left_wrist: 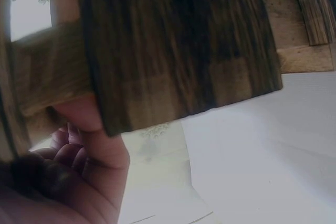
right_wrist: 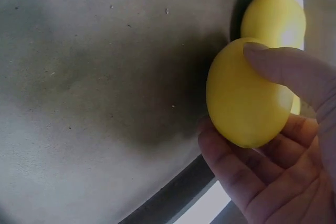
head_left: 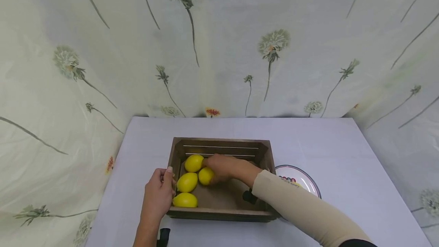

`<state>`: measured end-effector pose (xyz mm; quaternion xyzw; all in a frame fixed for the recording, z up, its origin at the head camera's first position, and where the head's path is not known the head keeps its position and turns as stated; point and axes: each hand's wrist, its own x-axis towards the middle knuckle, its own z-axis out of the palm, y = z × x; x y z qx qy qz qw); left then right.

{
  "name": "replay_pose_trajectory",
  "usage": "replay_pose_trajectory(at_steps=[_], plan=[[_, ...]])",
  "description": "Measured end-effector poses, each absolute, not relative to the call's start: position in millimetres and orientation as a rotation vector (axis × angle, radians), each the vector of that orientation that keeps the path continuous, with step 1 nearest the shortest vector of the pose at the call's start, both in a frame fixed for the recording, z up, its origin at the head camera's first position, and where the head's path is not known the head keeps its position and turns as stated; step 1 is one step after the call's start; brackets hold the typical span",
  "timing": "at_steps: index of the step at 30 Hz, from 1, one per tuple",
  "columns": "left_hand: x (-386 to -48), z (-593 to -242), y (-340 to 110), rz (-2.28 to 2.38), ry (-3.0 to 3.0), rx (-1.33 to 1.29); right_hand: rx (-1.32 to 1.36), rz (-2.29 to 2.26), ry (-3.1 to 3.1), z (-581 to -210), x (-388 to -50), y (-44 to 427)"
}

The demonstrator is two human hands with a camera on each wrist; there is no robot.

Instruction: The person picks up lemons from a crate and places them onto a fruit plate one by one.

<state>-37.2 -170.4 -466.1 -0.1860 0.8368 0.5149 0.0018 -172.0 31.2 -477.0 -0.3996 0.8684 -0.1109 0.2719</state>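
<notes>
A brown wooden crate (head_left: 223, 215) stands on the table with several yellow lemons along its left side. My left hand (head_left: 157, 191) grips the crate's left end; the left wrist view shows fingers around a wooden slat (left_wrist: 178, 51). Reaching into the crate, my right hand (head_left: 223, 167) holds one lemon (right_wrist: 249, 98) between thumb and fingers. From above, that lemon (head_left: 206, 176) is partly covered by the hand. Close by on the crate floor lie a lemon (head_left: 194, 162) at the back, another lemon (head_left: 187, 182) in the middle and one more lemon (head_left: 185, 200) at the front.
A white plate (head_left: 313, 186) with a dark rim line sits right of the crate, partly hidden under my right sleeve (head_left: 302, 205). The table (head_left: 343, 155) has a white cover. Behind it hangs a flower-printed curtain (head_left: 226, 48).
</notes>
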Motion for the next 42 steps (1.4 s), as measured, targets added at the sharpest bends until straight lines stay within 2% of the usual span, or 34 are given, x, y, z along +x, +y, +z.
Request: replay_pose_trajectory(at_steps=[29, 42], plan=[[-35.7, -464.0, -169.6, 1.626, 2.625, -0.585, -1.158, -0.420, 2.299, -457.9, -163.3, 31.6], [-34.6, -463.8, -168.4, 1.626, 2.625, -0.593, -1.190, -0.466, 2.312, -420.9, -152.9, 38.3]])
